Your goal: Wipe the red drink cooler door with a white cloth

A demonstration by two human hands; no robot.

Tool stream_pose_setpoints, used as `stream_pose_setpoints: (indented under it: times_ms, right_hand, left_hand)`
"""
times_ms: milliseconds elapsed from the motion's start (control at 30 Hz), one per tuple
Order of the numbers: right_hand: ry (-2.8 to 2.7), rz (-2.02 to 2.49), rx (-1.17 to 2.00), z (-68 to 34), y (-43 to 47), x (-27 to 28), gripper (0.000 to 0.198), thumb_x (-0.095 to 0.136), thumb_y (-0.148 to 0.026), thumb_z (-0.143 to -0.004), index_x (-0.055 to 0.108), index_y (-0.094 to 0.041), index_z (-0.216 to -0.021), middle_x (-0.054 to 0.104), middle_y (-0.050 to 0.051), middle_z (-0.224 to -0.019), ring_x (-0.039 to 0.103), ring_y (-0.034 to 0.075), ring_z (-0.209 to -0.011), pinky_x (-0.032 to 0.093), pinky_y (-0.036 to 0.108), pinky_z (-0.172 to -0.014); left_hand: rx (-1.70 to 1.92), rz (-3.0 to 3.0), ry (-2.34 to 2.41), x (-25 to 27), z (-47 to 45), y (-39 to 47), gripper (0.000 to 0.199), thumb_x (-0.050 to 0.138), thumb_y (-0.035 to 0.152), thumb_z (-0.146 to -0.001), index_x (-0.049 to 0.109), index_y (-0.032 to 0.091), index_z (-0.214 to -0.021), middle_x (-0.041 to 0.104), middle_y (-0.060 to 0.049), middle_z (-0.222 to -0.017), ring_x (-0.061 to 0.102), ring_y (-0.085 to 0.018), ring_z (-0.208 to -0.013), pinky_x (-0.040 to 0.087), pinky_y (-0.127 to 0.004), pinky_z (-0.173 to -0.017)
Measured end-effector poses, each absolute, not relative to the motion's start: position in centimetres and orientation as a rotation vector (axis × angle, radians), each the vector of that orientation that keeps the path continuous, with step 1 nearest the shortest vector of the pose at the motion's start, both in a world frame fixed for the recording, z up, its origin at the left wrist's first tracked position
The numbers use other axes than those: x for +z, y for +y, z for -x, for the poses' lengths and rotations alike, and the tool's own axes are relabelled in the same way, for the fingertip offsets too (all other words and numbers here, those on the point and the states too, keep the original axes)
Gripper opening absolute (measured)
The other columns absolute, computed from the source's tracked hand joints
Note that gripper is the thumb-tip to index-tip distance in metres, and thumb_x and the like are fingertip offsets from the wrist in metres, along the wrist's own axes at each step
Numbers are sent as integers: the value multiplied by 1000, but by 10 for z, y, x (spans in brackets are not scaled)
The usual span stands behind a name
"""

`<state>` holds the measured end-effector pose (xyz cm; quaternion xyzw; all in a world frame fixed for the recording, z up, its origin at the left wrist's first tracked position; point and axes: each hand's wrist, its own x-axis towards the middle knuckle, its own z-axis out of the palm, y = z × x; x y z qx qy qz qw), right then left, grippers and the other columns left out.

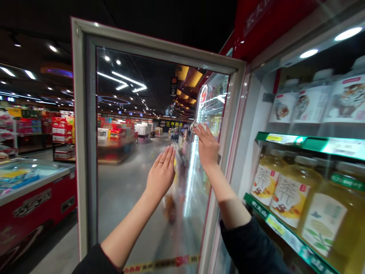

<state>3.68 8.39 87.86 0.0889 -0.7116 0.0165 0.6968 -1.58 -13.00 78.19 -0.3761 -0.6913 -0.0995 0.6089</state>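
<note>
A glass cooler door (82, 152) with a pale grey frame stands swung out in front of me. My left hand (162, 169) lies flat against or just before the pane, with fingers stretched out and a ring on one of them. Higher up and to the right, my right hand (207, 146) presses a crumpled whitish cloth (194, 126) to the glass. Only a small edge of the cloth shows past the fingertips. Reflections blur the pane around both hands.
To the right, the open cooler's shelves hold bottles of yellow tea (291, 194) and bottles with tiger labels (310, 101). Green price strips (302, 144) edge the shelves. A red chest freezer (40, 213) stands at left, with stacked red boxes (61, 131) behind it.
</note>
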Motion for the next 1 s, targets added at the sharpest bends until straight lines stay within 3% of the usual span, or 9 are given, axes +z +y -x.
stream_pose_setpoints:
  times_ms: [133,400,533,700,1000]
  right_hand:
    - [-1641,-328,-30,-39,74,860,58,44,-2,-107,74,-30,-148,72,2,-155,53,23,-159,54,46,-130]
    - [-1456,7,11,-46,124,870,52,46,-4,-104,81,-24,-137,76,7,-147,67,29,-146,60,55,-123]
    - [-1522,-54,-27,-46,121,871,55,45,-2,-104,80,-25,-140,74,7,-151,64,28,-150,57,53,-125]
    - [-1610,-88,-43,-65,136,845,56,46,0,-103,78,-25,-142,74,7,-151,63,28,-151,59,53,-124]
    - [-1597,-24,-14,-62,132,856,54,44,-4,-105,81,-25,-138,75,6,-149,65,29,-149,58,54,-125]
  left_hand:
    - [-201,816,-1601,782,8,-129,68,43,2,-104,41,3,-172,42,-17,-173,46,-27,-163,41,-41,-136]
    - [-271,811,-1622,779,2,-123,82,42,1,-104,10,8,-179,38,-17,-174,42,-27,-164,40,-42,-136]
    - [-285,792,-1614,778,2,-121,83,41,2,-106,1,9,-178,38,-18,-174,43,-27,-163,41,-42,-136]
    - [-296,802,-1643,779,1,-121,81,39,2,-106,4,12,-179,38,-18,-174,42,-27,-164,42,-42,-135]
    - [-360,858,-1646,778,5,-124,78,43,4,-105,20,11,-180,39,-17,-175,40,-28,-165,38,-43,-137]
